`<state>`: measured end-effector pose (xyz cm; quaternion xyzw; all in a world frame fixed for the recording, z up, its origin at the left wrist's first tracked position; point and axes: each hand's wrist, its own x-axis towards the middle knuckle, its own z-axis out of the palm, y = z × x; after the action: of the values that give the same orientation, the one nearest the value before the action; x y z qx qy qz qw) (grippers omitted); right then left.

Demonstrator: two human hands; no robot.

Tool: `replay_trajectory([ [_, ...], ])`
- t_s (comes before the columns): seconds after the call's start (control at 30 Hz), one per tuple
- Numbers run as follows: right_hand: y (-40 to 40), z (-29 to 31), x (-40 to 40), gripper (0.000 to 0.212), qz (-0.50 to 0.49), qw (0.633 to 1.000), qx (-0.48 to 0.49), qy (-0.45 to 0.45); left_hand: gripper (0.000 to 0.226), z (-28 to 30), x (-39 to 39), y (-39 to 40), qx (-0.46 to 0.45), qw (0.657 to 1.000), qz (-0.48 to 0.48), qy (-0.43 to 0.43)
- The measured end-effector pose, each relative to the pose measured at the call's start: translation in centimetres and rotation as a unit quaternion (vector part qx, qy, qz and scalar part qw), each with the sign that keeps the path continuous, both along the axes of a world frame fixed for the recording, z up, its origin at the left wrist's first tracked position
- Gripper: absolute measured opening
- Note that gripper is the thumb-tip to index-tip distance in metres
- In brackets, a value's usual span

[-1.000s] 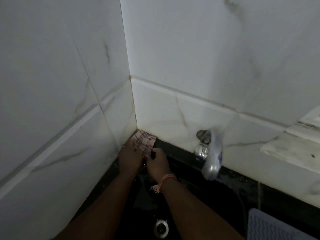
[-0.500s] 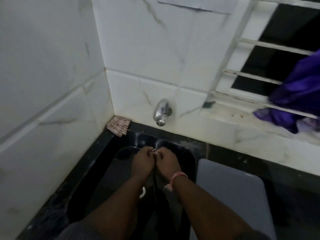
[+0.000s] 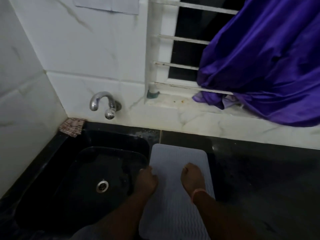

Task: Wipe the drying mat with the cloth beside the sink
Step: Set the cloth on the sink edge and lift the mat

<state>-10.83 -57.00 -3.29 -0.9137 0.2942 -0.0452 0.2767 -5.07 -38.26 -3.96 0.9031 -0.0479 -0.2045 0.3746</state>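
Drying mat [image 3: 174,196] beside sink [image 3: 103,179], cloth [image 3: 71,127] in corner

The drying mat [image 3: 174,196] is pale grey with a fine wavy ribbing. At ten o'clock from it, the cloth [image 3: 72,126] shows a pinkish-white ground crossed by dark checks. The sink [image 3: 97,179] is glossy black, its drain [image 3: 102,186] silver. A purple fabric [image 3: 270,63] hangs at two o'clock.

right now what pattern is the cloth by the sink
Pale with dark red checks; cloth, head view.
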Motion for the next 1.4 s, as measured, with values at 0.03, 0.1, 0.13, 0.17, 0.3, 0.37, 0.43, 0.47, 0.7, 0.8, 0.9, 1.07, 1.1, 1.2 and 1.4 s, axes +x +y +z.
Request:
replay_trajectory([
  [0.03,-1.4,-0.6,-1.2,0.022,-0.022,0.999,-0.019,0.017,0.042,-0.3,-0.5,-0.4,0.017,1.000,0.000,0.011],
  [0.1,-3.4,-1.9,-3.5,0.019,-0.074,0.995,-0.043,0.051,0.046,-1.0,-1.3,-1.1,0.051,0.998,0.004,0.031],
  [0.13,-4.1,-2.5,-4.5,0.025,-0.101,0.991,-0.038,0.072,0.049,-1.3,-1.6,-1.5,0.069,0.997,0.009,0.038],
  [0.17,-4.6,-3.1,-5.4,0.034,-0.123,0.987,-0.024,0.097,0.052,-1.6,-1.9,-1.9,0.086,0.995,0.014,0.038],
  [0.3,-5.2,-4.5,-6.7,0.045,-0.139,0.982,0.017,0.128,0.052,-1.1,-2.8,-3.0,0.162,0.983,0.067,0.049],
  [0.37,-5.4,-4.7,-6.7,0.043,-0.149,0.982,0.034,0.115,0.052,-1.4,-2.8,-3.2,0.168,0.982,0.067,0.062],
  [0.43,-5.7,-4.7,-6.4,0.044,-0.168,0.977,0.073,0.108,0.054,-1.8,-2.6,-3.0,0.161,0.981,0.078,0.071],
  [0.47,-6.0,-4.9,-6.4,0.043,-0.176,0.975,0.088,0.103,0.053,-1.8,-2.5,-2.9,0.160,0.980,0.089,0.077],
  [0.7,-6.0,-3.8,-6.0,0.015,-0.107,0.975,0.191,-0.041,0.033,-2.3,-0.6,-3.3,0.039,0.996,0.066,0.050],
  [0.8,-6.3,-3.3,-5.2,0.010,-0.094,0.978,0.183,-0.033,0.035,-1.3,-0.3,-3.6,0.015,0.998,0.038,0.044],
  [0.9,-7.1,-2.5,-4.9,0.021,-0.081,0.973,0.204,-0.066,0.024,-1.1,0.0,-4.0,0.020,0.999,0.023,-0.015],
  [1.07,-9.2,-1.1,-4.3,0.037,-0.068,0.949,0.260,-0.164,0.029,-0.6,1.0,-4.9,-0.087,0.994,0.032,-0.056],
  [1.1,-9.7,-1.0,-4.0,0.038,-0.068,0.943,0.275,-0.173,0.030,-0.3,1.3,-5.2,-0.105,0.992,0.031,-0.057],
  [1.2,-11.2,-0.3,-2.9,0.036,-0.084,0.928,0.307,-0.195,0.027,0.8,2.3,-6.3,-0.132,0.989,0.029,-0.057],
  [1.4,-13.7,0.4,-0.4,0.035,-0.095,0.924,0.306,-0.209,0.025,1.1,4.9,-9.0,-0.144,0.988,0.042,-0.044],
])
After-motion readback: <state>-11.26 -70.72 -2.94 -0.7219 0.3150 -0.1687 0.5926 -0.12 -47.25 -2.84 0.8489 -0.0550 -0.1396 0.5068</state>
